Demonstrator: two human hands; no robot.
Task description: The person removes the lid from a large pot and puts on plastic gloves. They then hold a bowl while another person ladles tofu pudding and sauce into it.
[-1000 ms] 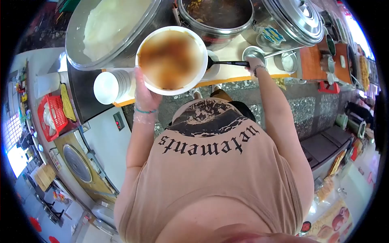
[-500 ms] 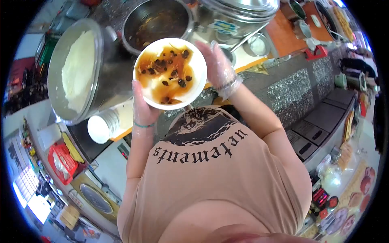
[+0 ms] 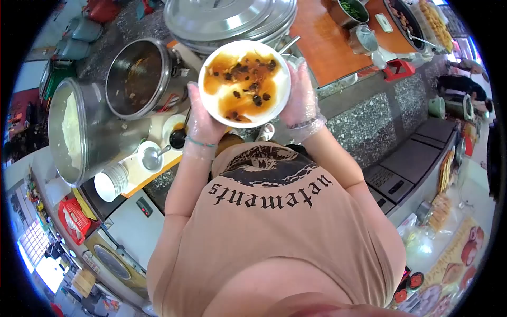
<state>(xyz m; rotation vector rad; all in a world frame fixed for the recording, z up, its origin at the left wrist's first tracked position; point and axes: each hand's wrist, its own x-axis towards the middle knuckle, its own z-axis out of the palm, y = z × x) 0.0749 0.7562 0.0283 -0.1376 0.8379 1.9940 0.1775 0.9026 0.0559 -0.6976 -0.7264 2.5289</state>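
Note:
A white bowl [image 3: 211, 100] of pale soft curd, brown sauce and dark pieces is held level in front of my chest. My left hand [image 3: 205, 122], in a clear plastic glove, grips its left side with the thumb up along the rim. On the opposite side my right hand [image 3: 300, 100], also gloved, supports the bowl, its fingers partly hidden behind it. Below and left of the bowl, a ladle [image 3: 152, 157] rests over a small white dish, and a dark ladle bowl [image 3: 178, 138] lies close to my left wrist.
At left stand a large steel pot [image 3: 67, 132] of white curd and a pot [image 3: 134, 79] of brown liquid. A stack of white bowls [image 3: 112, 182] sits at the counter edge. A lidded steel pot [image 3: 227, 18] stands ahead, beside an orange board [image 3: 322, 47] holding containers.
My right hand has come onto the bowl's right side, where it was apart before. The bowl has moved right and slightly up, and my view has turned toward the right.

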